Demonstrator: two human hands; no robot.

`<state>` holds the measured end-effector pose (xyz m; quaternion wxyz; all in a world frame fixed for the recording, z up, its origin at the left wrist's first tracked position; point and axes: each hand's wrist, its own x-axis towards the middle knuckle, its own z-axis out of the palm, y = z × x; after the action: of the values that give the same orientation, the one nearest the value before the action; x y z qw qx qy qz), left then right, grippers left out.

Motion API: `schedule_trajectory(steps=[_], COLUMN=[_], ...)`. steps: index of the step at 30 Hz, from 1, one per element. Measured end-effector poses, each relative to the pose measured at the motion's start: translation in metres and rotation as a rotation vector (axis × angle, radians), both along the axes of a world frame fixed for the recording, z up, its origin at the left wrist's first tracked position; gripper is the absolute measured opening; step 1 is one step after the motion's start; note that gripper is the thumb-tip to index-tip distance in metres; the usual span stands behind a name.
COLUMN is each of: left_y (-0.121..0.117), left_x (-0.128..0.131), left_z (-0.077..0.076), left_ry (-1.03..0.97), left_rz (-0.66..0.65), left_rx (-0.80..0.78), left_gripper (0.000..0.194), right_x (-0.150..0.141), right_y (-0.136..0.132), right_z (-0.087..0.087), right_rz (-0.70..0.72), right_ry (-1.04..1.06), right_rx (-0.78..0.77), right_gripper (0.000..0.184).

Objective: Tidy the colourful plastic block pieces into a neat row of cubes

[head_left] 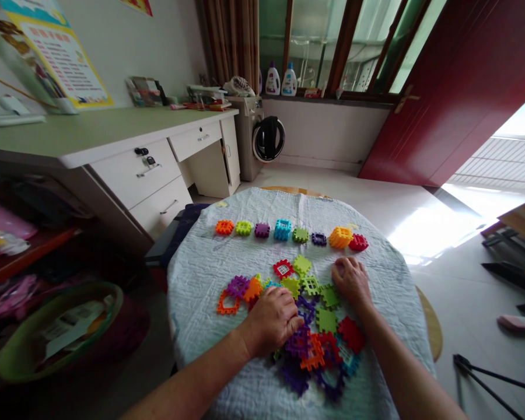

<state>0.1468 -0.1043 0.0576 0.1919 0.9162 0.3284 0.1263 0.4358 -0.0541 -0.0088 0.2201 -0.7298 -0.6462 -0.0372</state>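
Note:
A loose pile of coloured interlocking plastic tiles with toothed edges lies on the cloth-covered round table (pixel 192 303). My left hand (pixel 275 318) rests over the middle of the pile, fingers curled down; what is under them is hidden. At the pile's right side, my right hand (pixel 351 280) is closed with its fingertips against the cloth, close to a green tile (pixel 330 296); anything inside it is out of sight. Beyond both hands runs a row of small stacks sorted by colour, among them an orange stack (pixel 224 227), a blue stack (pixel 283 230), a yellow stack (pixel 341 237) and a red stack (pixel 359 242).
A long desk (pixel 126 125) with drawers stands to the left, with a washing machine (pixel 247 137) at its far end. A basket (pixel 118 303) sits on the floor at left. A red door (pixel 455 87) and a black tripod leg (pixel 499 373) are at right.

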Motion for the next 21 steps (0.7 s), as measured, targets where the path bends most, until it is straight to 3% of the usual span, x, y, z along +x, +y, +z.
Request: schedule_trajectory(steps=[5,13,17,21], left_y=[0.011,0.025,0.029,0.033], left_x=[0.018,0.046,0.048,0.042], left_z=[-0.003,-0.004,-0.001,0.0], left_ry=[0.056,0.216,0.225,0.169], left_rz=[0.003,-0.057,-0.09,-0.037], left_rx=[0.082,0.199,0.253,0.236], left_gripper=[0.018,0.018,0.014,0.009], right_x=[0.0,0.001,0.002,0.002], right_y=[0.0,0.0,0.001,0.001], right_z=[0.001,-0.001,-0.003,-0.004], right_rz=[-0.003,0.003,0.007,0.009], right_ry=[-0.001,-0.005,-0.008,-0.012], right_rx=[0.001,0.012,0.022,0.021], right_gripper=[0.019,0.02,0.02,0.02])
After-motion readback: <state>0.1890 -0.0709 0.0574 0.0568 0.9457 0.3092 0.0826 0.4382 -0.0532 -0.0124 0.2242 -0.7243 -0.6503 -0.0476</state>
